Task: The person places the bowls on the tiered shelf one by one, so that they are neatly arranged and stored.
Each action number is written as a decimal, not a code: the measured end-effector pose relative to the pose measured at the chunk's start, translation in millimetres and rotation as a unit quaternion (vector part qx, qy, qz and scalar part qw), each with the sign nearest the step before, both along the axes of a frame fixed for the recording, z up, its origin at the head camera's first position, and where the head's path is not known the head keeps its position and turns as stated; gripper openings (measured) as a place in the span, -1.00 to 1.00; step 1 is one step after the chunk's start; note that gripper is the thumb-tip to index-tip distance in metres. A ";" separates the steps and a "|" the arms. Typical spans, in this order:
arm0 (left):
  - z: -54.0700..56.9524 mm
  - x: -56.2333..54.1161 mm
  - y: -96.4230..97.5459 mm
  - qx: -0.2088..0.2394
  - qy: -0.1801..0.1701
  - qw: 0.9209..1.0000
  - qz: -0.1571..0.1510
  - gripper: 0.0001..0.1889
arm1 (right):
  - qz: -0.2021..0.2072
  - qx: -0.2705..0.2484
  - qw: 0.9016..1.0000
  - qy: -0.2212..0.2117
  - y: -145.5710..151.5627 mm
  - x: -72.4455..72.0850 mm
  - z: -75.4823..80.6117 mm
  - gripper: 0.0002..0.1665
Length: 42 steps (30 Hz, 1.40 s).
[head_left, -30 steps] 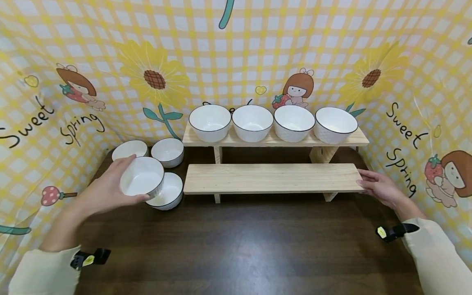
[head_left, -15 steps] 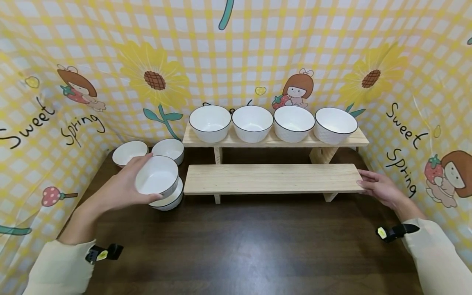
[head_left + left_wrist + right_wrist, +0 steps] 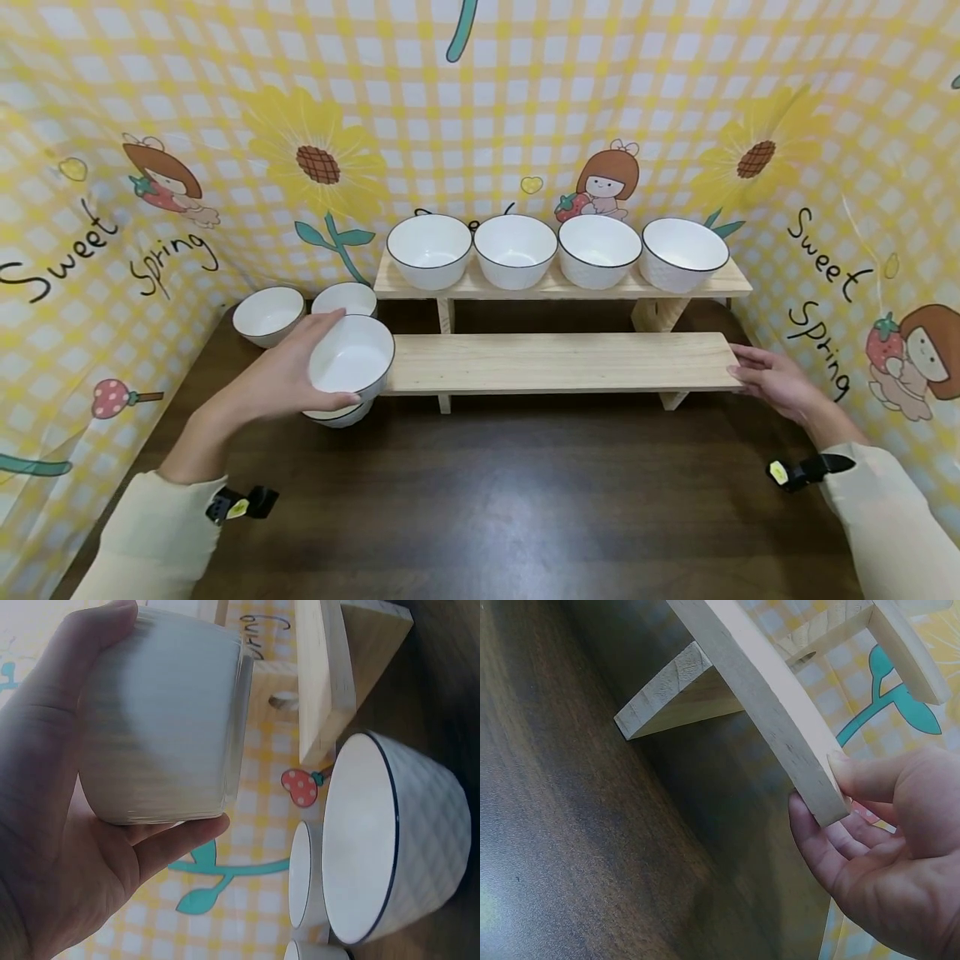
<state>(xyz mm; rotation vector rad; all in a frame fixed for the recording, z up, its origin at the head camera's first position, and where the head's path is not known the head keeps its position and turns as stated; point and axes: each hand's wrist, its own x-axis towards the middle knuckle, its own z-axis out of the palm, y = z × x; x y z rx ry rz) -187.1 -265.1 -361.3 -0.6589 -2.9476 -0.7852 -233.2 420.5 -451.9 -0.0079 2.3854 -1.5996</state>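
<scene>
1. Dark brown tabletop [image 3: 510, 483], wood grain, fills the near part.
2. Cream left sleeve [image 3: 157, 529] and right sleeve [image 3: 892, 517] at near left and near right; black band by each.
3. Lower bowl [image 3: 431, 832], white, dark rim, patterned outside: on tabletop at left, partly hidden in head view.
4. Left hand [image 3: 281, 375] grips held bowl [image 3: 352, 354], thumb on near side, fingers on far side. Held bowl is raised above lower bowl, overlapping left end of lower plank [image 3: 555, 362] in head view.
5. Right hand [image 3: 776, 382] pinches right end of lower plank, thumb on top, fingers underneath. Hands well apart.
6. Two more white bowls [image 3: 268, 312] at far left, side by side.
7. Upper plank [image 3: 562, 293], pale wood, farther back and higher; row of four bowls [image 3: 515, 254] on it.
8. Yellow-white checked cloth [image 3: 480, 108] behind, sunflowers printed.
</scene>
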 end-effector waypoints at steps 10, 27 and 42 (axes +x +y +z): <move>-2.3 -8.7 28.7 0.000 -0.030 0.999 -0.034 0.26 | -0.004 -0.005 1.000 -0.006 0.2 -0.2 -0.5 -0.22; -8.5 -25.8 76.4 0.034 -0.042 0.993 -0.102 0.26 | -0.006 -0.027 1.000 -0.009 -0.7 0.9 2.8 -0.19; -8.7 -39.4 132.9 0.058 -0.044 0.986 -0.148 0.26 | -0.005 -0.002 1.000 -0.012 0.8 -0.7 -1.3 -0.22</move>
